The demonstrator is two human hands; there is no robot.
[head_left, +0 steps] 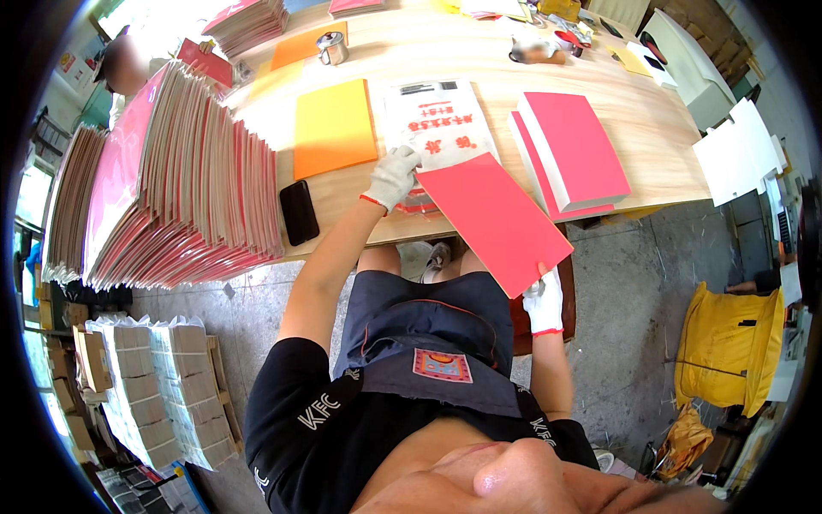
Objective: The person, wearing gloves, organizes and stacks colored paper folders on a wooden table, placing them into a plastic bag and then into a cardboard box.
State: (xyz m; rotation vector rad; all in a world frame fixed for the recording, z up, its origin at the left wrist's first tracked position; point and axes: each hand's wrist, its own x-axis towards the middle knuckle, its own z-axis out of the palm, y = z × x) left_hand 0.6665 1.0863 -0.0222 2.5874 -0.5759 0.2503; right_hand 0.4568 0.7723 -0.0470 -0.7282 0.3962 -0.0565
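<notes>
A flat red card [499, 224], thin and edged in orange, is tilted over the table's front edge. My right hand [545, 301], in a white glove, grips its near right corner, thumb on top. Whether the card is a single sheet or folded, I cannot tell. Under its far end lies a clear plastic bag [441, 120] with red print. My left hand [394, 178], also gloved, has its fingers bent against the bag's left side, close to the card's far left corner. The fingertips seem pinched on the bag.
Right of the bag sits a thick red-covered stack [578, 146]. Orange card [335, 128] and a black phone [299, 213] lie to the left. Tall piles of bagged red items [188, 171] stand at the left edge. Beyond are a metal mug [332, 49] and another person [128, 68].
</notes>
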